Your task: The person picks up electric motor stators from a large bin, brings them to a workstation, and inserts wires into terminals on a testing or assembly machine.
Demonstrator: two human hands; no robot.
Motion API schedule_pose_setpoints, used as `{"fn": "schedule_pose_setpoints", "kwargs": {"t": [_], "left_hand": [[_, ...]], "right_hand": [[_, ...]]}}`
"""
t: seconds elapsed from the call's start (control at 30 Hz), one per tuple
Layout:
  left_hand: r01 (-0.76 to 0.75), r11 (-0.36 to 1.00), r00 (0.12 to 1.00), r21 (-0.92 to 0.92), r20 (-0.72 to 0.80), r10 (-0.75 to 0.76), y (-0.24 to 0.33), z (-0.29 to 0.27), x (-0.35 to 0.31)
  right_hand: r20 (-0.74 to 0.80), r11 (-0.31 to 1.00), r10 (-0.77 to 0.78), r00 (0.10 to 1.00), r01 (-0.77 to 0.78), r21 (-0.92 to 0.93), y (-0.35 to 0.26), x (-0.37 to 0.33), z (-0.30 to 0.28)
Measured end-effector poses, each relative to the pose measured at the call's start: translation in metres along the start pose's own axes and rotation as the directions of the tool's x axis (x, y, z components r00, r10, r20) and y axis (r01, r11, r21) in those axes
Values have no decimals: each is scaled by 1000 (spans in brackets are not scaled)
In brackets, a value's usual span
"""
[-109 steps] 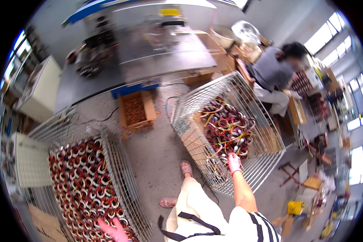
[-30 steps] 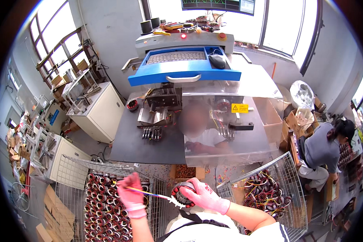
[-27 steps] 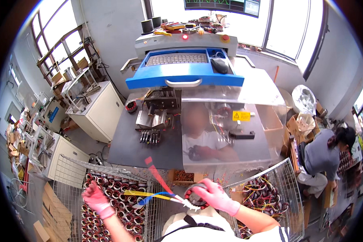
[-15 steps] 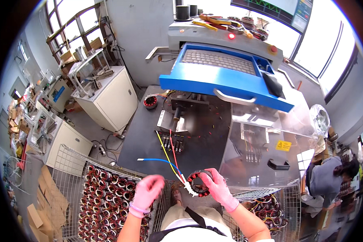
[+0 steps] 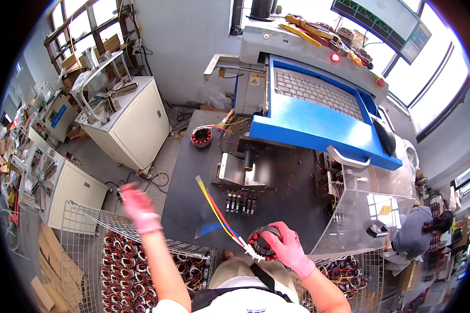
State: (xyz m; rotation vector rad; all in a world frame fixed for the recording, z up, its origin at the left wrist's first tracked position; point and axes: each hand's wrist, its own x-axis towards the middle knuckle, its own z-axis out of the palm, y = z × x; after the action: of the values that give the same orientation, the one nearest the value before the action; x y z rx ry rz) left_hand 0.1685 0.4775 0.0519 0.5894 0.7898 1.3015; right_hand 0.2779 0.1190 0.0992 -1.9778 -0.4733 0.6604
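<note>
Grasping dark ring (image 5: 255, 237): your right hand (image 5: 288, 246), likely leaving wires (image 5: 221, 218) free toward eleven o'clock. Left hand (image 5: 140, 209), ten o'clock: fingers (image 5: 131, 195) blurred, cannot tell.

A factory workshop is indicated: a dark tabletop (image 5: 292, 227) is set with a metal fixture (image 5: 228, 170), wire baskets (image 5: 117, 221) are loaded with many wound rings (image 5: 125, 276), and off-white cabinets (image 5: 136, 128) are topped by metal apparatus (image 5: 107, 101).

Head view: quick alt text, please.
Right hand holds a ring coil with yellow, red and blue wires by a dark bench. Left hand, blurred, is off to the left, its grip unclear. Beyond, a blue drawer holds a keyboard.
</note>
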Motion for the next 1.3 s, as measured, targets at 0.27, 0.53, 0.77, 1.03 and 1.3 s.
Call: {"fn": "schedule_pose_setpoints", "kwargs": {"t": [0.27, 0.53, 0.77, 1.03, 1.3], "left_hand": [[-79, 614, 849, 786, 376, -371, 29, -11, -18], [158, 688, 655, 708, 447, -610, -16, 38, -65], [566, 737, 680, 368, 298, -671, -61, -52, -100], [151, 819, 627, 554, 587, -513, -116, -24, -106], [-70, 764, 650, 641, 610, -452, -126, -12, -100]], "right_hand": [[19, 998, 37, 999, -38, 40, -6, 35, 16], [58, 854, -325, 944, 319, -411, -5, 63, 25], [-212, 778, -508, 835, 338, -530, 16, 160, 38], [-79, 678, -590, 804, 439, -590, 29, 248, 35], [-198, 722, -607, 769, 431, -541, 34, 251, 32]]}}
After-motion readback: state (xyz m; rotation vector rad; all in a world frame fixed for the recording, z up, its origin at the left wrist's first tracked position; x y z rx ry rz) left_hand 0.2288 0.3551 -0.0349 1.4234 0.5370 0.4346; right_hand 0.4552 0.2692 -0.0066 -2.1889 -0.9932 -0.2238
